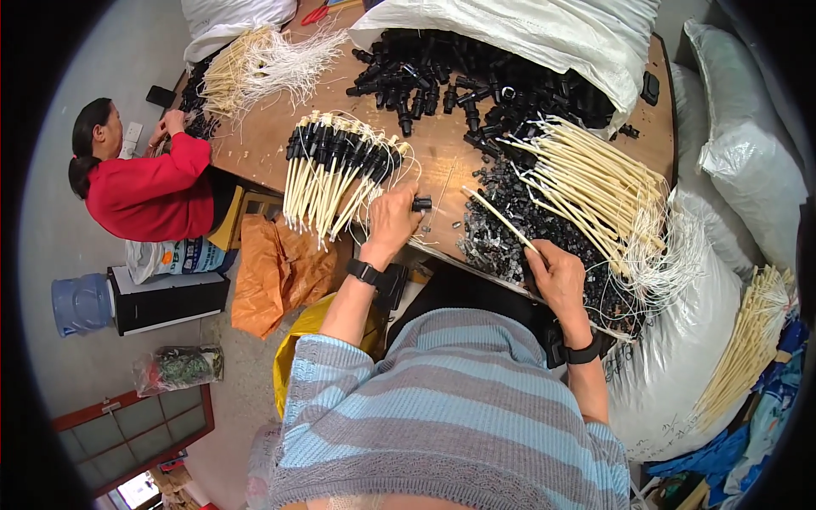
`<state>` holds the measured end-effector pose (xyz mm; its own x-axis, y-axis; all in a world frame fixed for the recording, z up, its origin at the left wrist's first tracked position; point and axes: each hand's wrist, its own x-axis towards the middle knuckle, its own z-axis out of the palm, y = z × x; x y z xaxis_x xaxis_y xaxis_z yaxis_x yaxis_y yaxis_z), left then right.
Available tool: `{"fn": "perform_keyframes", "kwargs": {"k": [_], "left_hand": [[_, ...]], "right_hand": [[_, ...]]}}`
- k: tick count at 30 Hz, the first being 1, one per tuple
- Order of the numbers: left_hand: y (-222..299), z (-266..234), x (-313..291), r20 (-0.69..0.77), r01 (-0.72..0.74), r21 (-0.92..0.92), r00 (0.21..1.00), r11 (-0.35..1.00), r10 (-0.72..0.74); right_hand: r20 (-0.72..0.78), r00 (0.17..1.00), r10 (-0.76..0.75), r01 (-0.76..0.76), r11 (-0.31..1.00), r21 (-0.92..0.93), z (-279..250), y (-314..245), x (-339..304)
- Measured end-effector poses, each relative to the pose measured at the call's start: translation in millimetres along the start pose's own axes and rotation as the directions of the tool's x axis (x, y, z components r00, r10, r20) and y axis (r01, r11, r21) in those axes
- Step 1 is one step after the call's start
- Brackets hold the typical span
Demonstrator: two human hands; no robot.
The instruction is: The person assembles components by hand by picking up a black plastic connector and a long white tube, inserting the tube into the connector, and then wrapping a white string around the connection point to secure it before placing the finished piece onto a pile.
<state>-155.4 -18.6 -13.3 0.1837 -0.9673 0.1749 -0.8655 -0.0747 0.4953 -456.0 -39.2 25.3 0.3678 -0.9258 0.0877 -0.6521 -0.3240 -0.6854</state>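
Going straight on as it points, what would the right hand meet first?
Probably the loose small black pieces just ahead of the right hand, though its height above them is unclear.

left fingers (403, 201) partly hide a black fitting (422, 204); white sack (527, 30) cut off above.

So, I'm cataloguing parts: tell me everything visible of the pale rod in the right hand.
The pale rod is thin, nearly straight and cream-coloured, smooth-looking, of unclear material. Its free end points to the upper left of the picture. The right hand's grip pinches it; beyond that it cannot be followed. In the picture it crosses in front of small black pieces on the table; whether it touches them is unclear.
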Motion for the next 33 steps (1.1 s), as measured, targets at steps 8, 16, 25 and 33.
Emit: {"fn": "perform_keyframes", "kwargs": {"k": [8, 16, 25, 33], "left_hand": [[-13, -31, -8, 0.06, 0.242, 0.06, 0.968, 0.969, -0.245], [5, -40, -18, 0.131, 0.018, -0.259, 0.991, 0.966, 0.017], [14, 0, -1, 0.105, 0.104, -0.485, 0.993, 0.868, -0.06], [-13, -45, -17, 0.098, 0.169, 0.158, 0.978, 0.973, -0.185]], "right_hand": [[0.003, 1.0, -0.003, 0.003, 0.999, 0.032, 0, -3, -1], [0.028, 1.0, 0.013, -0.013, 0.999, 0.029, 1, -3, -1], [-0.008, 1.0, 0.013, -0.012, 0.999, 0.029, -2, -3, -5], [0.001, 0.999, 0.054, -0.054, 0.997, 0.051, -6, 4, -8]]}}
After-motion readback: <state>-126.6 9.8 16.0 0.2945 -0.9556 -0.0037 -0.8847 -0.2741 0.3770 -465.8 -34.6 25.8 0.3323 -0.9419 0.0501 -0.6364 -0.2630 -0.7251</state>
